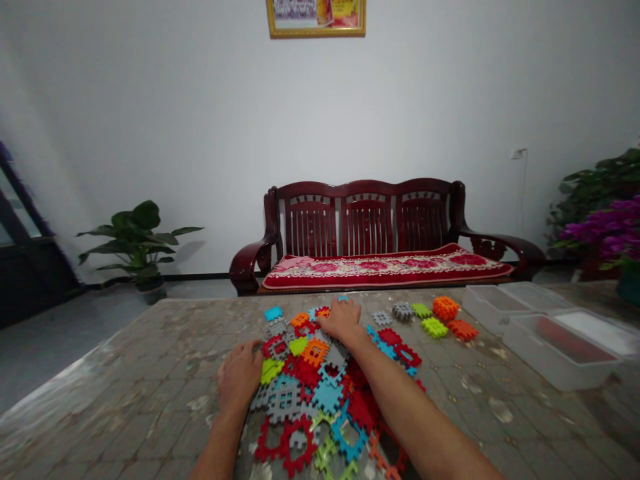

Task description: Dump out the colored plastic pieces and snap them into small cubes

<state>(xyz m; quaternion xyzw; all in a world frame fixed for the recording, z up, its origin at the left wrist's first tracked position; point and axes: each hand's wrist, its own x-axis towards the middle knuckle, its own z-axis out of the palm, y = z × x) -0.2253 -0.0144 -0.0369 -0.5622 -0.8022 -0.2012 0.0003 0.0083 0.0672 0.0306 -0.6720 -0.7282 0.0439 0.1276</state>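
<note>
A loose pile of flat plastic interlocking pieces with notched edges spreads before me, in red, grey, blue, orange and lime. My left hand lies against its left edge, holding nothing that shows, with its fingers beside a lime piece. Across the far part of the pile reaches my right hand, thumb and fingers apart over the pieces. Just past its fingertips a small blue piece peeks out. An orange square piece and a blue piece lie between my arms. My right forearm hides part of the pile.
Right of the pile sit stacked orange pieces, lime pieces and a grey stack. A clear plastic box with its lid stands farther right on the patterned tablecloth. Beyond the table is a wooden bench.
</note>
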